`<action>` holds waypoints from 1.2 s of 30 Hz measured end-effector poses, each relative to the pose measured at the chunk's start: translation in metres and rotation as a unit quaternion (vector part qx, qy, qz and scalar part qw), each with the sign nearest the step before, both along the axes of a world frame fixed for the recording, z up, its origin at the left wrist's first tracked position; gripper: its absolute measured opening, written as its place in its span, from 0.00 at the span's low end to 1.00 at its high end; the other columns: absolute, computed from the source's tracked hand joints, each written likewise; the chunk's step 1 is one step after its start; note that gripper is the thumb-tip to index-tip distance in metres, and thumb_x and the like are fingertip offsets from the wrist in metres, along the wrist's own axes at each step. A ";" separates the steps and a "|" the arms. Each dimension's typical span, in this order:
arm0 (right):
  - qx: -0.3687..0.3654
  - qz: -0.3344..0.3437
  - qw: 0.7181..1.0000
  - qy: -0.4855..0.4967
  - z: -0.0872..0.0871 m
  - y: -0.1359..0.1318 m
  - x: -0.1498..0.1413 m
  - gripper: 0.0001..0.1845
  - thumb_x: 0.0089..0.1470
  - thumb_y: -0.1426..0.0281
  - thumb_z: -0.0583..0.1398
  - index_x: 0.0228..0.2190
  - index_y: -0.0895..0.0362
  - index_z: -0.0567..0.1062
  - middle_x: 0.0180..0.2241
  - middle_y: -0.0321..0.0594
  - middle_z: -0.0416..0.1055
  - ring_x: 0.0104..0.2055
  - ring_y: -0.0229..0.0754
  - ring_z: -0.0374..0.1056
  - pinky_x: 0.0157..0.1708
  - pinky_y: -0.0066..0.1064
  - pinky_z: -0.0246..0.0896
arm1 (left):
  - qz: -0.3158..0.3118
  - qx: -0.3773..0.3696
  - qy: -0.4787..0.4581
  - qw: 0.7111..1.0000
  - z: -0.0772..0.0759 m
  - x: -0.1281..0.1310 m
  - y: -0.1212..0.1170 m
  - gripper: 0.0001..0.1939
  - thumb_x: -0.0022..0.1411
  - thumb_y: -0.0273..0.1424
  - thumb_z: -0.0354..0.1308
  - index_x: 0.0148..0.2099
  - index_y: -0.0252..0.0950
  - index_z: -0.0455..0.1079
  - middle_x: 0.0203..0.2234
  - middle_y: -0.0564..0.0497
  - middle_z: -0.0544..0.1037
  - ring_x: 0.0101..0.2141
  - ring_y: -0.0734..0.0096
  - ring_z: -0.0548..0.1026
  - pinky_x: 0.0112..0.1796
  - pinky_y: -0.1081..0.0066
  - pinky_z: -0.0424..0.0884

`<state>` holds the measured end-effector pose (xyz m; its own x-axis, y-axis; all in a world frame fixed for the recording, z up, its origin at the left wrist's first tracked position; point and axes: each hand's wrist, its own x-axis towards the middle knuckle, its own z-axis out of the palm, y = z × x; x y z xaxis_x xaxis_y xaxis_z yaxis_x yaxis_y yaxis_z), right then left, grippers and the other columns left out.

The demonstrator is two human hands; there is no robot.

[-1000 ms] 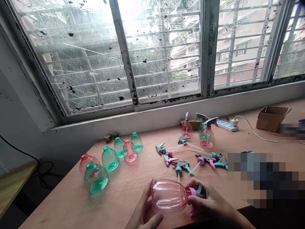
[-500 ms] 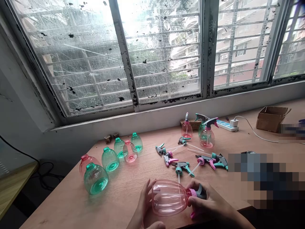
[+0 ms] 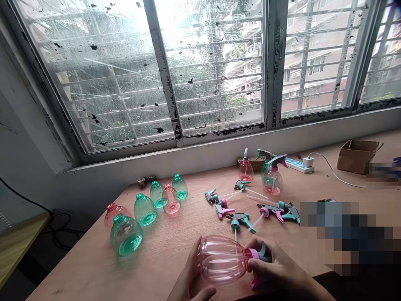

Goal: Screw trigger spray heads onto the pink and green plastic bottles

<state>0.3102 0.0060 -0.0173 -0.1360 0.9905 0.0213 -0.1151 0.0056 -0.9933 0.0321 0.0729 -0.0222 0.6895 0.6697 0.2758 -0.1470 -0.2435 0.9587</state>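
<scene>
We are getting our light as daylight from the windows [image 3: 216,71] beyond the worktop's [image 3: 175,259] far edge, their upper parts burning out to white. The wall [image 3: 21,129] past the left edge is falling into dim grey, and below the right end of the front edge everything is sinking to near black. Glare is streaking the pink bottle [image 3: 222,259] by the front edge; a greenish shadow is pooling under the nearest green bottle [image 3: 126,236]. We are seeing wide-angle slant toward the sides, and coarse pixel blocks [image 3: 344,234] are masking the front right.
</scene>
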 end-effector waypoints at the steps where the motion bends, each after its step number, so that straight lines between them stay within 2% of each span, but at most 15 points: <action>1: 0.001 0.000 1.000 -0.001 0.000 0.000 0.000 0.21 0.50 0.54 0.69 0.35 0.56 0.71 0.30 0.35 0.77 0.26 0.42 0.77 0.27 0.32 0.76 | -0.003 -0.001 -0.004 1.000 0.000 0.000 0.000 0.44 0.63 0.39 0.65 0.72 0.55 0.42 0.72 0.48 0.53 0.67 0.47 0.58 0.67 0.52 0.50; 4: 0.004 0.001 1.000 -0.006 0.001 -0.001 -0.001 0.21 0.50 0.55 0.70 0.34 0.56 0.71 0.29 0.35 0.77 0.26 0.42 0.77 0.28 0.32 0.76 | -0.008 -0.019 -0.013 1.000 0.000 -0.002 0.000 0.48 0.61 0.42 0.66 0.73 0.52 0.40 0.72 0.46 0.51 0.68 0.44 0.55 0.66 0.50 0.53; 9: -0.023 0.000 1.000 0.009 0.001 -0.001 -0.001 0.22 0.49 0.55 0.70 0.36 0.56 0.70 0.30 0.36 0.78 0.26 0.42 0.77 0.29 0.35 0.77 | -0.024 -0.043 0.009 0.999 0.001 -0.008 0.004 0.43 0.62 0.45 0.63 0.72 0.47 0.48 0.70 0.45 0.58 0.70 0.42 0.45 0.66 0.49 0.53; 12: -0.017 0.011 1.000 0.017 -0.001 0.000 -0.001 0.22 0.48 0.58 0.71 0.36 0.55 0.69 0.30 0.36 0.78 0.26 0.42 0.77 0.30 0.35 0.77 | -0.013 -0.059 0.010 0.998 0.002 -0.007 0.003 0.41 0.62 0.43 0.64 0.72 0.48 0.49 0.69 0.45 0.61 0.70 0.43 0.49 0.66 0.50 0.53; 14: -0.015 0.015 1.000 0.021 -0.001 0.000 0.000 0.21 0.48 0.59 0.72 0.36 0.55 0.69 0.30 0.36 0.78 0.26 0.42 0.77 0.29 0.35 0.77 | -0.003 -0.063 0.004 0.998 0.002 -0.004 0.001 0.42 0.62 0.43 0.64 0.72 0.50 0.49 0.70 0.47 0.59 0.68 0.43 0.54 0.65 0.50 0.55; 18: -0.008 0.012 1.000 0.009 -0.001 0.000 0.001 0.20 0.48 0.58 0.71 0.35 0.56 0.71 0.29 0.36 0.78 0.25 0.41 0.75 0.27 0.32 0.75 | 0.006 -0.044 -0.003 0.999 -0.001 0.001 -0.002 0.44 0.62 0.42 0.64 0.73 0.53 0.44 0.70 0.46 0.57 0.65 0.44 0.61 0.62 0.52 0.60; 21: -0.001 0.005 1.000 -0.003 -0.002 0.000 0.002 0.20 0.48 0.58 0.71 0.35 0.57 0.72 0.30 0.38 0.78 0.27 0.40 0.73 0.29 0.30 0.74 | 0.020 -0.012 0.000 1.000 -0.006 0.001 -0.001 0.44 0.62 0.41 0.64 0.73 0.53 0.43 0.70 0.45 0.56 0.67 0.45 0.59 0.63 0.53 0.60; 25: -0.013 0.013 1.000 0.004 -0.002 0.000 0.002 0.20 0.49 0.59 0.71 0.35 0.57 0.72 0.30 0.38 0.78 0.27 0.40 0.74 0.29 0.31 0.73 | 0.027 0.001 -0.010 1.000 -0.010 -0.001 0.002 0.51 0.56 0.46 0.68 0.73 0.52 0.43 0.70 0.43 0.54 0.65 0.42 0.59 0.62 0.49 0.60; 29: -0.007 0.014 1.000 0.000 -0.001 0.000 0.002 0.20 0.49 0.59 0.71 0.35 0.57 0.72 0.29 0.37 0.78 0.27 0.40 0.72 0.28 0.30 0.72 | 0.007 -0.043 0.002 0.999 -0.007 -0.004 0.004 0.47 0.58 0.46 0.67 0.72 0.51 0.46 0.68 0.41 0.59 0.62 0.42 0.66 0.60 0.48 0.64; 33: -0.004 0.006 1.000 -0.017 0.002 -0.001 0.002 0.21 0.48 0.56 0.71 0.35 0.57 0.72 0.30 0.38 0.78 0.28 0.40 0.72 0.30 0.30 0.72 | 0.012 -0.023 0.007 1.000 -0.003 -0.006 0.004 0.43 0.59 0.39 0.68 0.71 0.56 0.50 0.71 0.47 0.56 0.67 0.46 0.57 0.63 0.51 0.58; 36: 0.002 0.006 0.999 -0.035 0.004 -0.002 0.002 0.22 0.49 0.55 0.70 0.34 0.57 0.72 0.30 0.39 0.78 0.28 0.41 0.72 0.31 0.31 0.71 | 0.032 -0.007 -0.004 0.999 -0.005 -0.005 0.002 0.40 0.61 0.39 0.66 0.69 0.60 0.51 0.71 0.49 0.55 0.66 0.47 0.60 0.61 0.54 0.63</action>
